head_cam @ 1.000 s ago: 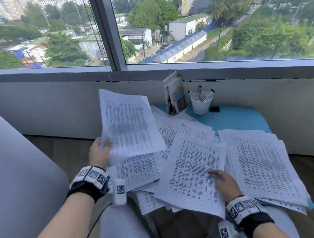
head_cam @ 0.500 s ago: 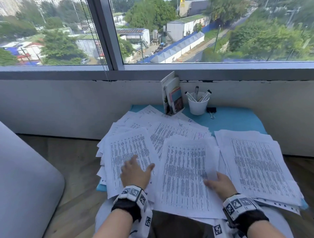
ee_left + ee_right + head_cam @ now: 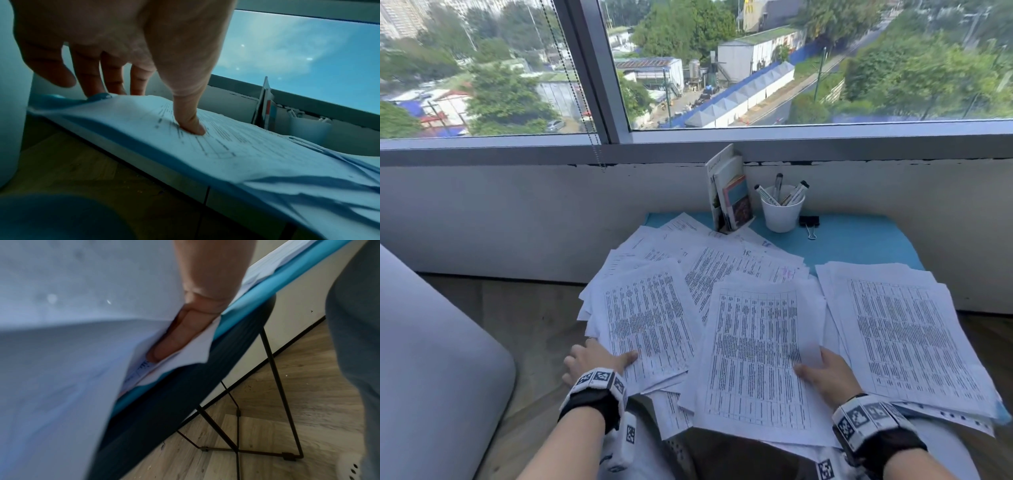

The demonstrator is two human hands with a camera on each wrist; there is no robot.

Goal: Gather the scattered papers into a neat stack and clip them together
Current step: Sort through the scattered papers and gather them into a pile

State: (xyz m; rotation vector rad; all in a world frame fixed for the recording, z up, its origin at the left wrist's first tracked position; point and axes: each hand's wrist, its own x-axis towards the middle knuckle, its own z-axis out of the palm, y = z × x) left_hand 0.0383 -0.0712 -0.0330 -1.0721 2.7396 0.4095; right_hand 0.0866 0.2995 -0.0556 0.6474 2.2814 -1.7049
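Observation:
Printed papers lie scattered over a blue table (image 3: pixel 859 240). My left hand (image 3: pixel 599 359) grips the near-left edge of the left pile (image 3: pixel 650 322), thumb (image 3: pixel 189 123) pressed on the top sheet (image 3: pixel 226 146) and fingers going under the edge. At the middle sheet's (image 3: pixel 753 349) right edge, my right hand (image 3: pixel 822 371) pinches it, thumb on top. In the right wrist view a finger (image 3: pixel 174 340) lies beneath that sheet (image 3: pixel 61 353). Another pile (image 3: pixel 904 329) lies to the right. A black binder clip (image 3: pixel 809 221) sits at the back of the table.
A white cup of markers (image 3: pixel 782 209) and a stand of booklets (image 3: pixel 729 195) stand at the back by the wall under the window. A grey cushion (image 3: pixel 431 359) is on my left. Some papers overhang the table's near edge (image 3: pixel 246 308), above thin black legs (image 3: pixel 281 394).
My left hand laid its raised sheet on the left pile, pressed it flat, then slid back to the pile's near-left edge. The right hand stayed at the middle sheet.

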